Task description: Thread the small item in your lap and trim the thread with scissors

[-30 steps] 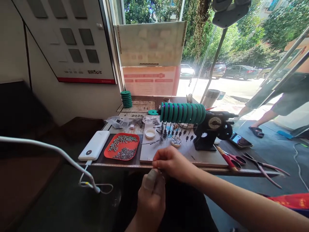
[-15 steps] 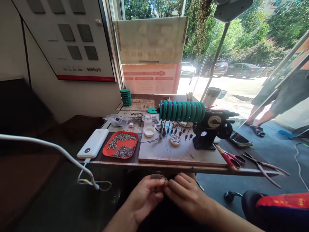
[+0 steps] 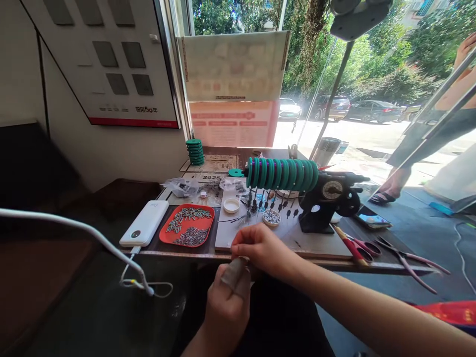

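My left hand [image 3: 228,300] is closed in front of the table edge, with a grey wrap [image 3: 234,275] around one finger. Just above it, my right hand [image 3: 260,250] pinches thumb and fingers together over the front edge of the pale board [image 3: 312,243]. Whatever either hand grips is too small or hidden to make out. Beyond the right hand sits a small round dish [image 3: 271,218] of pale beads. To its left lies an orange-red tray [image 3: 163,237] with metal tubes and small metal pieces in two heaps.
A black hand-cranked device [image 3: 316,218] carries a row of green spools [image 3: 282,174], with dark weighted threads hanging below. Scissors [image 3: 366,246] and pliers [image 3: 407,258] lie at the right edge. A white power bank [image 3: 145,223] with a cable is at left. A person [image 3: 416,134] stands outside.
My right hand has risen and moved left, up to the board's edge. My left hand has turned upright and closed, its wrapped finger now facing me.
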Tool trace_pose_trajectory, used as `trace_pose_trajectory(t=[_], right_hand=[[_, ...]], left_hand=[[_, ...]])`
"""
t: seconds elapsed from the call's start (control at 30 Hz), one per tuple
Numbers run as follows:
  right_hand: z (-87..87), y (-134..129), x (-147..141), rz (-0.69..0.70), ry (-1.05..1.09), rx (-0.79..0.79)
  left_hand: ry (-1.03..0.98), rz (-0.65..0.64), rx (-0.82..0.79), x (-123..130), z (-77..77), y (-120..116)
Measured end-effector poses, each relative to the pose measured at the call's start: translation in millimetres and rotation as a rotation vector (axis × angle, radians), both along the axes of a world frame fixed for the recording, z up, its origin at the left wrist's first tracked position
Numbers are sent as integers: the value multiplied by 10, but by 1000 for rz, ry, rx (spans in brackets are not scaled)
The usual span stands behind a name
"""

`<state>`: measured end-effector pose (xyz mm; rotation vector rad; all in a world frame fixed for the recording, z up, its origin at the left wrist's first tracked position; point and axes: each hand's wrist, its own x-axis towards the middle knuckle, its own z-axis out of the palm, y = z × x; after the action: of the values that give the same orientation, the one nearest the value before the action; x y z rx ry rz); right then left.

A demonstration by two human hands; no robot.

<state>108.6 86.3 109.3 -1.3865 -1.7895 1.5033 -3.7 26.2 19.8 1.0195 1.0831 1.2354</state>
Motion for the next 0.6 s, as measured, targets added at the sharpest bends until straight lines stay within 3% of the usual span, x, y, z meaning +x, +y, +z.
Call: trace_pose_trajectory(t=[0.07,0.13,0.2,0.23,0.3,0.37,0.5,0.6], right_hand=[[-75,-35,31,-20,-34,43],[-233,-179,165,-93,-95,291],[-420,-356,345,-140,-216,896],[-507,-431,425,-89,-291,1200],[-639,-525,531,78,-425,1532],[-714,-553,556,167,-488,1602],[-834,-603,492,163,-481,1517],[-915,-719,438,158,-345,1400]], left_hand=[[71,0,69,-2,98,19],[26,-58,-22,2,188,48],[-124,-173,-249,4,237,84],[-208,-227,-368,4,243,102],[-298,-298,-506,5,229,131],[-313,-320,-540,9,206,147],[-258,-299,-485,16,209,137],[20,-257,-215,7,228,87]])
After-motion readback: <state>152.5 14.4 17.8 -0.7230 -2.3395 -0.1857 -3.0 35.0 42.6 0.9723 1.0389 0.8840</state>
